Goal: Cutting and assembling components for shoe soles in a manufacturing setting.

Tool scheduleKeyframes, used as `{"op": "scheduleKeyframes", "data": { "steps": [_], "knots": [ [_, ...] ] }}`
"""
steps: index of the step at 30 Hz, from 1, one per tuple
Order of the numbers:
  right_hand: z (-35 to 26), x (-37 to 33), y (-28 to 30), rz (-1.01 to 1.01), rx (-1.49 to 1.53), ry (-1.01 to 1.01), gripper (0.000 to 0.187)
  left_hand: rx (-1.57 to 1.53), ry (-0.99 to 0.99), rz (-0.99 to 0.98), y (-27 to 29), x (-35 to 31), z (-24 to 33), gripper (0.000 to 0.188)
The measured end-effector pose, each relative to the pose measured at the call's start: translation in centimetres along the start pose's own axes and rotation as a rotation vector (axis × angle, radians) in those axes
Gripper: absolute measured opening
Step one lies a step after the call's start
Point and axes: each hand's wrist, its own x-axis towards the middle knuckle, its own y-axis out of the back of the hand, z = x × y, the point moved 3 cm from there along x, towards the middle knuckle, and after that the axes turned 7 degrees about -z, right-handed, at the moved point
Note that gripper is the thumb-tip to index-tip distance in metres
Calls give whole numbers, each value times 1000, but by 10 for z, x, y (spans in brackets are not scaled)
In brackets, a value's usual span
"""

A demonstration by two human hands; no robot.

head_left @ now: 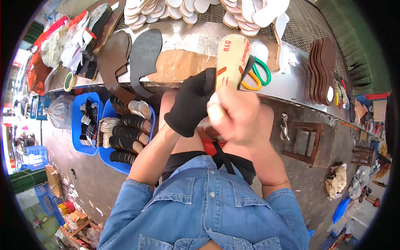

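My left hand [192, 102], in a black glove, is closed round the side of a tan insole board [231, 56] with red print, held upright in front of the bench. Dark material [249, 66] shows along the board's right edge. My bare right hand [235, 112] is at the board's lower end, blurred, with its fingers curled; anything inside them is hidden. Scissors with one green and one yellow handle [261, 71] lie on the bench just right of the board. To the left lie a brown leather piece [112, 60] and a black leather piece [144, 56].
Piles of white insoles [166, 9] line the back of the metal bench [183, 31]. Brown leather pieces [320, 68] are stacked at right. Blue bins [125, 166] with bundled shoe parts stand on the floor at left. A roll of tape [69, 81] sits near the bench's left end. A wooden stool [310, 141] stands at right.
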Motion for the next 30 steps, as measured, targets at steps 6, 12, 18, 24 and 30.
{"op": "scheduleKeyframes", "data": {
  "steps": [6, 12, 18, 24, 30],
  "knots": [
    [30, -33, 32, 263, 461, -381, 21, -483, 224, 11, 8, -15, -11, 37],
    [43, -26, -6, 206, 913, -652, 39, -602, 176, -34, -4, -19, -6, 39],
    [43, -19, -2, 234, 618, -526, 33, -480, 159, -173, -2, -12, -4, 37],
    [32, -25, -1, 86, 752, -540, 20, -348, 113, -48, -2, -8, -5, 39],
    [35, -46, -10, 21, 1112, -577, 25, -585, 102, -75, 1, -5, -11, 46]
  ]
}}
